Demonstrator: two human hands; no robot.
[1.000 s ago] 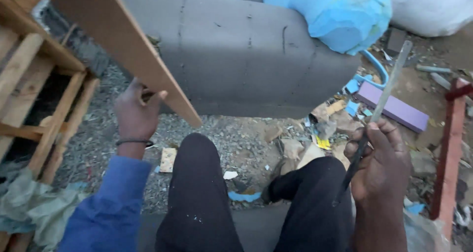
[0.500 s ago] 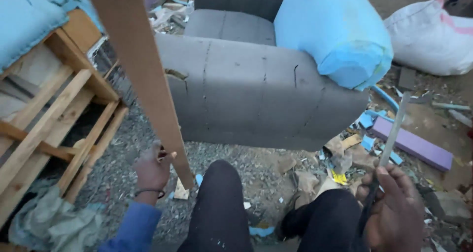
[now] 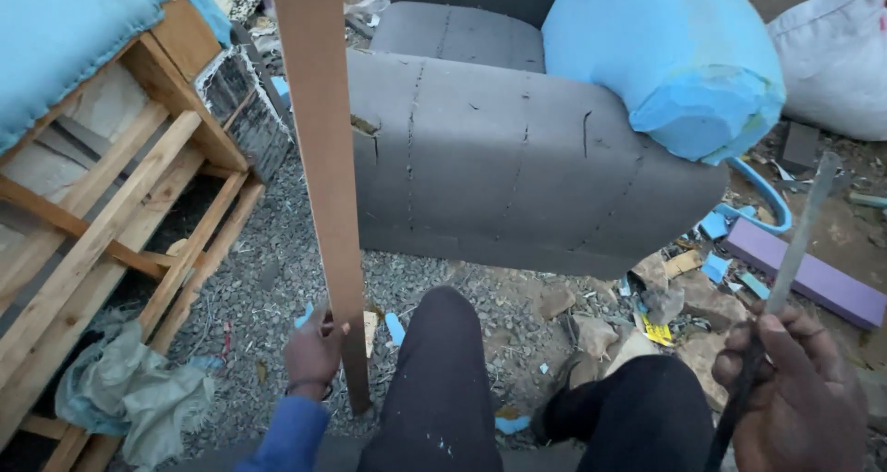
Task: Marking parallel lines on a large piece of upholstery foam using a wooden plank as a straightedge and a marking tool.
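Note:
My left hand (image 3: 314,352) grips a long brown wooden board (image 3: 319,149) near its lower end. The board stands almost upright, its foot on the gravel beside my left knee (image 3: 443,324). My right hand (image 3: 795,398) is closed around a thin grey metal tool (image 3: 790,260), like a long blade or file, which points up and slightly right. I sit with both legs in dark trousers stretched toward a grey upholstered armchair (image 3: 499,167).
A bare wooden furniture frame (image 3: 111,223) with blue padding stands at the left, a crumpled cloth (image 3: 129,398) at its foot. Blue foam (image 3: 674,56) rests on the armchair. A white sack (image 3: 836,56), a purple block (image 3: 804,273) and scattered scraps lie at the right.
The board has swung from a steep slant to nearly upright, its foot now on the gravel. My view has risen, showing more of the armchair. My right hand keeps hold of the tool.

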